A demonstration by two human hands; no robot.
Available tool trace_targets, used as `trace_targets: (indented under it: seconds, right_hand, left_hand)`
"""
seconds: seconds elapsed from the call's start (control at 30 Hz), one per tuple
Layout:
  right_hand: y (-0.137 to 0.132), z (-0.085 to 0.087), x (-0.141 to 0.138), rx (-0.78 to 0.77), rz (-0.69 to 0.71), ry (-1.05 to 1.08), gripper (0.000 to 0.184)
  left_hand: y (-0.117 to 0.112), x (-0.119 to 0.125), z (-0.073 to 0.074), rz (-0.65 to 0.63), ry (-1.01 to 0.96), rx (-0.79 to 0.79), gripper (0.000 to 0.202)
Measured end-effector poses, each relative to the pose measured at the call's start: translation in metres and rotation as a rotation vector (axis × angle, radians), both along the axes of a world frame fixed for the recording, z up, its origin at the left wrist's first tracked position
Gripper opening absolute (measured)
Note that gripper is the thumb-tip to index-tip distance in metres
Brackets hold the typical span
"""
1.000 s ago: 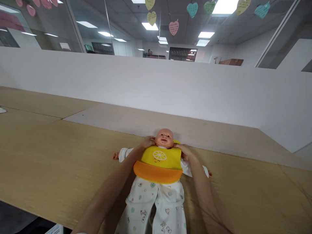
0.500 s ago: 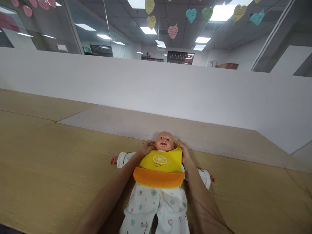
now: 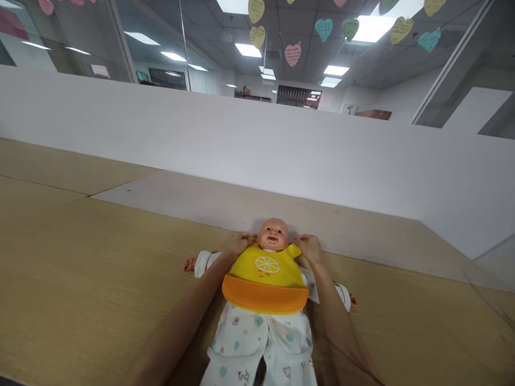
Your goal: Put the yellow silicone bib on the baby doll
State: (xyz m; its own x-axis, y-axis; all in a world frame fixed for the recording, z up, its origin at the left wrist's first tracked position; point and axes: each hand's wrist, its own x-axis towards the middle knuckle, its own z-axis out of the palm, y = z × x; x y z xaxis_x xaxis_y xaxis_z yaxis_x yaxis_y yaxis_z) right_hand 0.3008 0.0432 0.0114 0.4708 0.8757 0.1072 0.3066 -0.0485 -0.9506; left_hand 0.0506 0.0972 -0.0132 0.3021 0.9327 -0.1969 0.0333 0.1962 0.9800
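A baby doll (image 3: 272, 231) lies on its back, arms spread, in white patterned clothes (image 3: 237, 335). Over its chest is a yellow bib (image 3: 245, 262) with a white citrus slice print and an orange catch pocket (image 3: 265, 295). My left hand (image 3: 240, 244) is closed beside the doll's neck, a bit of yellow strap showing at its fingertips. On the other side of the head, my right hand (image 3: 311, 249) pinches what looks like the bib's other strap end, a sliver of yellow at the fingers. Whatever lies behind the neck is hidden.
The doll rests on a light wooden tabletop (image 3: 100, 268). Beyond it run a pale grey strip (image 3: 181, 195) and a low white wall (image 3: 257, 139). Above the wall, glass panels carry heart-shaped paper notes (image 3: 293, 54).
My right hand has shifted slightly outward from the neck, its raised fingers now bent into a pinch. The bib's right shoulder flap lies lower. My left hand stays by the neck.
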Motion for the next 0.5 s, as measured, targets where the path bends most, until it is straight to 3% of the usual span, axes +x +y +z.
trace_targets:
  seconds: [0.3, 0.5]
  right_hand:
    - [-0.001, 0.008, -0.007, 0.048, 0.024, 0.045, 0.03]
    - [-0.004, 0.006, -0.011, 0.097, 0.049, 0.074, 0.045]
  left_hand:
    - [0.006, 0.001, -0.01, 0.045, 0.281, 0.18, 0.027]
    - [-0.002, -0.001, 0.002, 0.128, 0.242, 0.174, 0.019]
